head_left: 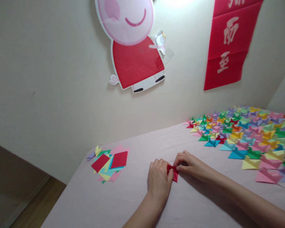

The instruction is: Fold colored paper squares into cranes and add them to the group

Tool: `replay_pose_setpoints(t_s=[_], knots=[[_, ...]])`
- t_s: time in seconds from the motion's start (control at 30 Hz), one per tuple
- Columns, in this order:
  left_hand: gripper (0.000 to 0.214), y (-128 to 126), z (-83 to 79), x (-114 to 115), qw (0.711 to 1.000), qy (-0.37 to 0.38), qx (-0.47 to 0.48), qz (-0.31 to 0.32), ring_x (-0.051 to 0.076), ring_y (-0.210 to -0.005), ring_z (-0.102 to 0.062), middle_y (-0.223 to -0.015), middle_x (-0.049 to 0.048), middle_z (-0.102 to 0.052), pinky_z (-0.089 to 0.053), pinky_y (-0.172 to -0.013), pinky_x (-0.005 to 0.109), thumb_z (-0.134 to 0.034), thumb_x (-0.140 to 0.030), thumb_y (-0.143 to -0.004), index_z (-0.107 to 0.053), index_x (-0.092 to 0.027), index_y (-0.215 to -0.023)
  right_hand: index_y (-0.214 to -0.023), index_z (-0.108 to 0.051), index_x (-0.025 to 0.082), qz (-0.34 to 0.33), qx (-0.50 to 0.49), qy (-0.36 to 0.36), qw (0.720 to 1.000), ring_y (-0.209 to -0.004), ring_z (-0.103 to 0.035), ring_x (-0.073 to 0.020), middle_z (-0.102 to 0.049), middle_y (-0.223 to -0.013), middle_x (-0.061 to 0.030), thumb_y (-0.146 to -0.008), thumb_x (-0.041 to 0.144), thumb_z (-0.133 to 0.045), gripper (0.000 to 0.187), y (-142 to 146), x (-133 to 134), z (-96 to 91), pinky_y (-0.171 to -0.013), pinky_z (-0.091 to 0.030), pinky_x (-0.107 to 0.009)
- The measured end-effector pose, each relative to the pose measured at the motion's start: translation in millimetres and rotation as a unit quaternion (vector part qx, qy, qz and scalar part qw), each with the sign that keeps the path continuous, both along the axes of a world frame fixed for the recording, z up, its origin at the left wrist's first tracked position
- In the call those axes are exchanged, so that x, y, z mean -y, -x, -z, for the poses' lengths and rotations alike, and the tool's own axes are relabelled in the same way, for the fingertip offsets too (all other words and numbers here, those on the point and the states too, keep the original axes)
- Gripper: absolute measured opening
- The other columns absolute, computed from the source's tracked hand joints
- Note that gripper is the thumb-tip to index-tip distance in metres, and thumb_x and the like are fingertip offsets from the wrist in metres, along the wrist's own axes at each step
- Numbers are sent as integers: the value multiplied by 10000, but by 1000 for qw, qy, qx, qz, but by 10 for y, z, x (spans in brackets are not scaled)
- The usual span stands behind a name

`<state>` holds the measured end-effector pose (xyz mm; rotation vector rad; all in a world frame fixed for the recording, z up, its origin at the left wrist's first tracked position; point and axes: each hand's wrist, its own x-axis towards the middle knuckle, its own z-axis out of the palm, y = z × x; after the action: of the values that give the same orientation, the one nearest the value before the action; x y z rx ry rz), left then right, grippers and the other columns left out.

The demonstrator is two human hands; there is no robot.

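A small piece of red folded paper lies on the pale pink cloth surface, between my two hands. My left hand covers its left part, fingers resting on the cloth and thumb pressed on the paper. At the upper right edge of the paper, my right hand pinches it between thumb and fingertips. Much of the paper is hidden under the fingers, so its exact fold cannot be made out.
Left of my hands lies a loose pile of coloured paper squares, with a yellow folded piece behind it. Rows of many-coloured folded paper cranes cover the right side. A wall with a cartoon pig cutout and a red banner stands behind.
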<state>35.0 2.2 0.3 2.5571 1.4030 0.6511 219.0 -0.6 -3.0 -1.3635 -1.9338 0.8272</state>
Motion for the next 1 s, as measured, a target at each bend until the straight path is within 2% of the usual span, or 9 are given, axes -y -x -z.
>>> replay_pose_setpoints(t_s=[0.1,0.23,0.43,0.57,0.8,1.0], knots=[[104,-6,9,-11,1000,6,0,-12,239,-842,-555,-827,38,-637,-380,-757,377,-578,-157,-867,-601,-204,-776,-788,-740,250,-19,2,5,1000,-883,-554,-238,-695,-820,-27,-832,292,-578,173,-43,-18,15,-867,-405,-384],[86,-10,-5,-19,1000,17,10,-8,242,-851,-560,-821,38,-647,-386,-769,373,-606,-182,-860,-620,-204,-778,-752,-714,237,-9,20,14,1000,-859,-536,-239,-679,-781,-26,-823,307,-585,163,-52,-20,17,-825,-399,-369],[121,27,-52,-49,998,51,22,-4,235,-845,-571,-809,35,-664,-389,-764,348,-610,-206,-864,-637,-218,-747,-688,-653,223,6,76,22,997,-782,-517,-218,-616,-688,-2,-737,265,-632,68,28,-79,-23,-773,-389,-346],[150,73,-54,-85,996,71,45,10,232,-819,-575,-783,33,-671,-388,-743,331,-575,-202,-878,-663,-218,-758,-704,-650,212,7,110,22,994,-781,-523,-210,-621,-749,-10,-703,218,-645,8,103,-128,-42,-780,-388,-341],[233,137,-96,-150,989,123,74,34,202,-791,-578,-791,9,-681,-380,-725,293,-482,-207,-948,-659,-220,-798,-704,-686,211,16,172,38,984,-853,-530,-231,-611,-814,-37,-637,163,-681,83,220,-206,-104,-718,-395,-296],[239,175,-112,-169,986,143,67,46,195,-799,-568,-807,10,-656,-382,-744,289,-437,-186,-967,-614,-213,-809,-719,-729,219,0,143,58,988,-933,-562,-230,-637,-865,-34,-640,132,-672,130,154,-254,-118,-782,-439,-280]])
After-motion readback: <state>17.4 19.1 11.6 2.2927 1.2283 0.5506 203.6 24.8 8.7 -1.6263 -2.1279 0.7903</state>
